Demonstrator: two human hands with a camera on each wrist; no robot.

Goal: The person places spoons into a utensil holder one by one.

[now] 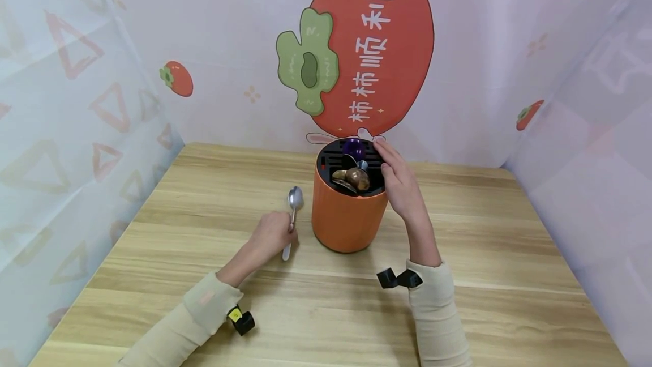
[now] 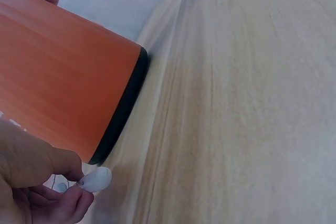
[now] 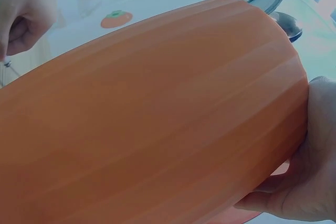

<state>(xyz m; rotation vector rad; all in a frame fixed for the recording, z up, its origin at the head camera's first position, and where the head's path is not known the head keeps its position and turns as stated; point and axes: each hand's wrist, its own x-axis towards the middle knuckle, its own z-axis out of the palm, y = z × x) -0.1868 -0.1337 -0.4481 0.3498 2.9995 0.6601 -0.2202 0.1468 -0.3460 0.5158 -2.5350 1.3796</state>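
A metal spoon (image 1: pixel 295 198) with a white handle end (image 2: pixel 96 179) is pinched in my left hand (image 1: pixel 273 232), just above the table and left of an orange utensil holder (image 1: pixel 346 220). Its bowl points away from me. The holder stands upright, ribbed on the outside, with a slotted black top (image 1: pixel 331 154). Several utensil heads stick out of it, among them a purple one (image 1: pixel 354 149) and a brown-gold spoon bowl (image 1: pixel 358 178). My right hand (image 1: pixel 403 188) rests against the holder's right side and rim, its fingers fairly straight.
The wooden table (image 1: pixel 474 231) spreads out on both sides of the holder. Behind it hangs a pale backdrop (image 1: pixel 229 112) printed with persimmons, and similar cloth walls stand at left and right.
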